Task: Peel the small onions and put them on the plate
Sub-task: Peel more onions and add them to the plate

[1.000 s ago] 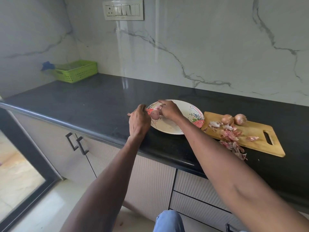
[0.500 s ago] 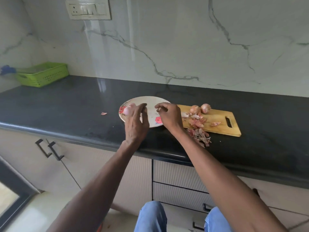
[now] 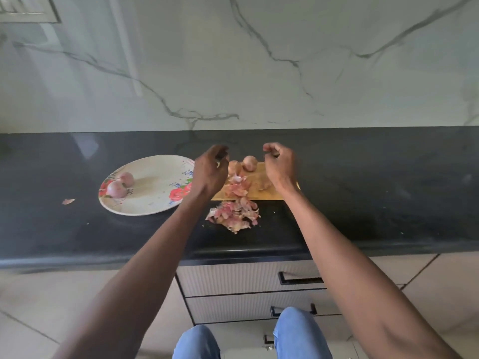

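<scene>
Both hands hang above the wooden board [image 3: 261, 189] on the dark desk [image 3: 375, 193]. The left hand [image 3: 210, 170] has its fingers loosely curled and holds nothing I can see. The right hand [image 3: 280, 165] is also loosely curled, its fingertips close together; I cannot tell if it pinches something. Between the hands, on the board, lie two unpeeled onions [image 3: 249, 163]. To the left of the left hand is the plate [image 3: 155, 203] with two peeled onions [image 3: 120, 184]. Below the hands lies a heap of skins [image 3: 234, 216].
</scene>
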Demonstrator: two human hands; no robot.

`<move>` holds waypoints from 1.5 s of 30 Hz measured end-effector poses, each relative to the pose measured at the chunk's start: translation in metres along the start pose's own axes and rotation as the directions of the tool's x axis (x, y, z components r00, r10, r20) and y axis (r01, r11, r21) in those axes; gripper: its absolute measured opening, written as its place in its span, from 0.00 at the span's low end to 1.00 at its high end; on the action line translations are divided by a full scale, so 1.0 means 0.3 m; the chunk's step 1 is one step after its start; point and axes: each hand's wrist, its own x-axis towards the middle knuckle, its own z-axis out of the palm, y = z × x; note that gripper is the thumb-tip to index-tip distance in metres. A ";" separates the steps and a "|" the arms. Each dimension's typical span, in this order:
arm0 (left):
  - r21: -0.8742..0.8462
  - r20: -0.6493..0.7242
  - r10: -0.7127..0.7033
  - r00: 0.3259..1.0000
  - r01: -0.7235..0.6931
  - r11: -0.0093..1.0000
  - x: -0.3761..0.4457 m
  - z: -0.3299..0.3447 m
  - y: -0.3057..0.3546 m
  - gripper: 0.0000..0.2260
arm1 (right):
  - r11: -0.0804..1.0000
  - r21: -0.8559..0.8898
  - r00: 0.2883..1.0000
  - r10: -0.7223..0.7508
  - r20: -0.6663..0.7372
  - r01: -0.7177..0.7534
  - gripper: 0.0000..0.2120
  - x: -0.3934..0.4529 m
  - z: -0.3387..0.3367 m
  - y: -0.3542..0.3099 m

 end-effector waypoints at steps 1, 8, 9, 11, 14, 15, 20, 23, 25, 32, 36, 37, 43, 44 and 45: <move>0.006 0.006 -0.005 1.000 0.005 1.000 0.017 0.010 -0.005 0.13 | 1.000 -0.016 0.998 0.012 0.057 -0.011 0.14 0.031 0.003 0.009; -0.034 -0.056 -0.032 0.998 0.030 0.999 0.084 0.060 -0.054 0.12 | 0.978 -0.209 0.869 0.103 0.485 0.000 0.30 0.134 0.046 0.016; -0.048 -0.076 -0.030 0.997 0.027 0.998 0.083 0.065 -0.063 0.11 | 0.972 -0.235 0.865 0.091 0.493 0.031 0.28 0.133 0.053 0.028; -0.073 -0.129 -0.026 0.991 0.017 0.997 0.081 0.074 -0.077 0.11 | 0.953 -0.289 0.873 0.064 0.484 0.090 0.24 0.131 0.064 0.054; -0.103 -0.228 -0.014 0.974 -0.010 0.995 0.082 0.073 -0.082 0.10 | 0.955 -0.278 0.907 0.028 0.420 0.100 0.22 0.129 0.061 0.069; -0.117 -0.250 -0.008 0.968 -0.022 0.993 0.082 0.072 -0.081 0.10 | 0.970 -0.222 0.922 -0.002 0.387 0.095 0.22 0.132 0.059 0.067; -0.303 -0.117 -0.071 0.991 0.032 0.953 0.098 0.085 -0.090 0.13 | 0.959 0.252 0.955 0.053 0.290 -0.129 0.20 0.113 0.075 0.030; -0.498 0.147 -0.022 0.989 0.094 0.862 0.108 0.066 -0.089 0.18 | 0.897 0.372 0.928 0.099 0.359 -0.240 0.17 0.083 0.079 0.004; -0.545 0.279 0.045 0.959 0.120 0.830 0.103 0.053 -0.076 0.21 | 0.901 0.340 0.911 0.124 0.394 -0.270 0.17 0.071 0.087 -0.001; -0.673 0.367 -0.085 0.926 0.328 0.664 0.116 0.035 -0.085 0.10 | 0.920 0.365 0.957 0.034 0.287 -0.142 0.16 0.055 0.088 0.001; -0.702 0.479 -0.176 0.860 0.496 0.512 0.125 0.032 -0.077 0.14 | 0.915 0.395 0.961 -0.029 0.276 -0.086 0.06 0.054 0.078 -0.015; -0.699 0.484 -0.178 0.857 0.501 0.510 0.122 0.032 -0.074 0.14 | 0.915 0.395 0.950 -0.043 0.310 -0.088 0.09 0.052 0.077 -0.018; -0.715 0.399 -0.157 0.903 0.414 0.563 0.119 0.026 -0.093 0.14 | 0.926 0.371 0.938 -0.059 0.341 -0.077 0.12 0.040 0.101 -0.019; -0.723 0.393 -0.148 0.908 0.404 0.561 0.119 0.025 -0.096 0.14 | 0.904 0.410 0.940 -0.026 0.339 -0.123 0.10 0.039 0.101 -0.019; -0.722 0.386 -0.147 0.911 0.398 0.566 0.119 0.024 -0.098 0.16 | 0.876 0.451 0.938 0.006 0.347 -0.172 0.09 0.037 0.102 -0.020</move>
